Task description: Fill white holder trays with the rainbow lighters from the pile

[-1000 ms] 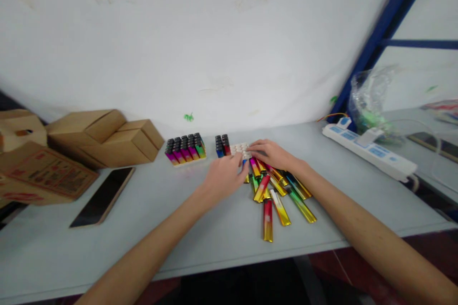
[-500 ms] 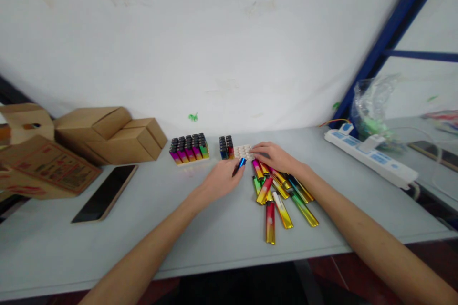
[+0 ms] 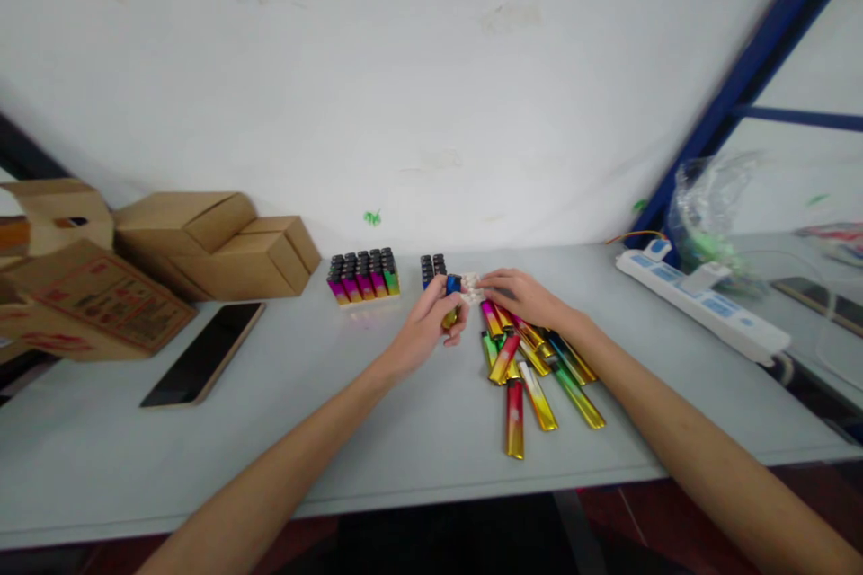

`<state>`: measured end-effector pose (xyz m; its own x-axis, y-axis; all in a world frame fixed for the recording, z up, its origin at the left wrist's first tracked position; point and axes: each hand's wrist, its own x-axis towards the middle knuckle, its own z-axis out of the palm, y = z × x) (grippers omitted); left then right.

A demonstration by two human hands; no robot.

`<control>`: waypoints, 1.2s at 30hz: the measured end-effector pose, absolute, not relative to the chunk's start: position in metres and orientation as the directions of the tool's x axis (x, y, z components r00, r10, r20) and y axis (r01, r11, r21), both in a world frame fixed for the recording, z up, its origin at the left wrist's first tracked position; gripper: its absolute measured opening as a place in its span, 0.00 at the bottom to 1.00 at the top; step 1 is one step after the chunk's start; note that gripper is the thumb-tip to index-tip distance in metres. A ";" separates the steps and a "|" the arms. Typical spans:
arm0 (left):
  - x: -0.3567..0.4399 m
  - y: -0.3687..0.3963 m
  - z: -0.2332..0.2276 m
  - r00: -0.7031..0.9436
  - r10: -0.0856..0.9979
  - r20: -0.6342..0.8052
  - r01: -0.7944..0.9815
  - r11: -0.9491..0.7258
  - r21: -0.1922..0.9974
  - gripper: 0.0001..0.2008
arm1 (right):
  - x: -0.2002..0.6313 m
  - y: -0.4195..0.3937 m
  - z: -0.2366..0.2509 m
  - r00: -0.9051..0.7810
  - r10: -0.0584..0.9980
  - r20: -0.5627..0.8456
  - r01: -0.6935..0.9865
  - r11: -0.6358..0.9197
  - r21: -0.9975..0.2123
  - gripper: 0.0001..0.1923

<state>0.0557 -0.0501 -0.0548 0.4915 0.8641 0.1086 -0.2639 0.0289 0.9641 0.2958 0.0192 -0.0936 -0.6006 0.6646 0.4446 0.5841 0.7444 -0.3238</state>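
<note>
My left hand is closed around a lighter, its blue end up and its gold end showing between the fingers. That lighter is held just in front of a white studded tray. Two short rows of black-topped lighters stand in the tray's left part, partly hidden by my left hand. At the tray's right end, my right hand grips the edge, fingertips on top. Close below it lies a loose pile of shiny lighters in red, green, pink and gold.
Left of the tray stands a packed block of purple and gold lighters. A phone lies farther left, before brown cardboard boxes and an open carton. A white power strip and a clear plastic bag are on the right.
My left hand has turned the lighter more upright and brought it closer to the tray's front. My right hand stays on the tray. The view has shifted slightly.
</note>
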 end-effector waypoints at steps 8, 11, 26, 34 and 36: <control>0.058 -0.051 -0.057 0.376 0.924 0.069 -0.141 -0.016 0.990 0.26 | 0.296 0.018 -0.094 -0.590 0.667 0.455 0.578 0.742 -0.340 0.16; 0.057 -0.051 -0.059 0.339 0.940 0.039 -0.060 -0.020 0.998 0.28 | 0.296 0.018 -0.093 -0.585 0.672 0.454 0.577 0.738 -0.349 0.16; 0.052 -0.049 -0.063 0.253 0.939 0.233 0.352 -0.313 0.882 0.19 | 0.296 0.017 -0.093 -0.590 0.677 0.439 0.589 0.733 -0.339 0.16; 0.047 -0.048 -0.053 0.258 0.953 0.160 0.107 -0.192 0.975 0.22 | 0.296 0.018 -0.093 -0.593 0.668 0.450 0.580 0.742 -0.336 0.16; 0.044 -0.046 -0.045 0.269 0.949 0.167 -0.009 -0.171 0.985 0.20 | 0.296 0.018 -0.093 -0.595 0.669 0.446 0.582 0.741 -0.335 0.16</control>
<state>0.0441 -0.0460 -0.0446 0.2692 0.9485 0.1668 -0.0087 -0.1708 0.9853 0.2959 0.0176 -0.0928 -0.5947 0.6690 0.4458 0.5821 0.7409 -0.3352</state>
